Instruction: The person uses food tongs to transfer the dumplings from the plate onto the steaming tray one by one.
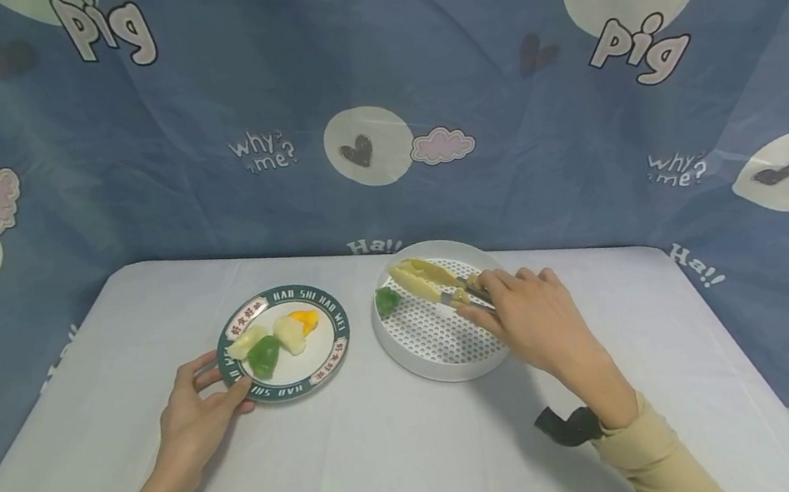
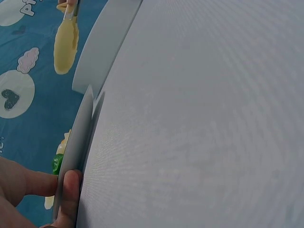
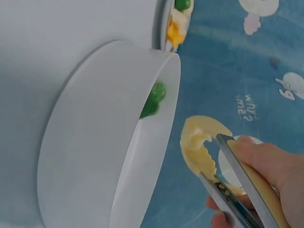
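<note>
My left hand [image 1: 195, 417] pinches the near left rim of a round plate [image 1: 308, 382] with a green lettered border, thumb on top and fingers beneath. On the plate lie a green vegetable piece [image 1: 264, 358], pale pieces [image 1: 290, 334] and an orange piece [image 1: 305, 320]. My right hand [image 1: 541, 318] grips metal tongs [image 1: 472, 292] with yellow scalloped heads. Those heads [image 3: 190, 152] hang above a round white basket [image 1: 450, 370] with a perforated floor, their tips close together. Another green piece [image 1: 387, 301] sits inside the basket at its left wall.
The plate stands left of the basket on a white-covered table [image 1: 395, 464]. Behind the table hangs a blue printed cloth [image 1: 501, 138]. A dark strap end [image 1: 570, 426] sticks out beside the right wrist.
</note>
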`<state>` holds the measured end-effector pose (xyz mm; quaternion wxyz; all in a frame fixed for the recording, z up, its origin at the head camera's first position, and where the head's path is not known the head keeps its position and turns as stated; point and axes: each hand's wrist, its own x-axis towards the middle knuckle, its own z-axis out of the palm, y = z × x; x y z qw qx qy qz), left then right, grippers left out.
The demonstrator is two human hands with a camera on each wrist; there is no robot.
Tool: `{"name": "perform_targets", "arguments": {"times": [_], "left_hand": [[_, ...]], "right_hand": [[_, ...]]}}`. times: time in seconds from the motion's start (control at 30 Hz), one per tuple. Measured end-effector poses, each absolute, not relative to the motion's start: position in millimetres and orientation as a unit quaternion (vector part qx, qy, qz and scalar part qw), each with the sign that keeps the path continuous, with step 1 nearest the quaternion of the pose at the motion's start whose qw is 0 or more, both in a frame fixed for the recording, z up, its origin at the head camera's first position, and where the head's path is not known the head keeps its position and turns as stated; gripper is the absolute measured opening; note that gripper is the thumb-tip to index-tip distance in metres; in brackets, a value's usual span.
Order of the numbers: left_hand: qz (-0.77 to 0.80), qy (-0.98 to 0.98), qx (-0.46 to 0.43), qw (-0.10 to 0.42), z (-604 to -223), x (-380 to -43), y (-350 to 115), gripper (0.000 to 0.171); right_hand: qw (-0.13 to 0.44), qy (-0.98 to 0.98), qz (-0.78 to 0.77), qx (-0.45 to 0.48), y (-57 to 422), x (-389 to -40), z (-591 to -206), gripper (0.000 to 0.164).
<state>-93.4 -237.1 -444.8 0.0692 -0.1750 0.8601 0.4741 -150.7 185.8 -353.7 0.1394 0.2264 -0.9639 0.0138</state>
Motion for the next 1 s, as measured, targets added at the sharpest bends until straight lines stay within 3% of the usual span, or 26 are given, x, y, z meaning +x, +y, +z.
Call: {"name": "perform_targets", "arguments": {"times": [1.0], "left_hand": [[0.472, 0.862, -0.174, 0.066, -446.0, -92.9, -236.9, 0.090]], "right_hand": [[0.127, -0.971, 0.025, 0.200, 189.3, -154.2, -354.9, 0.051]]}}
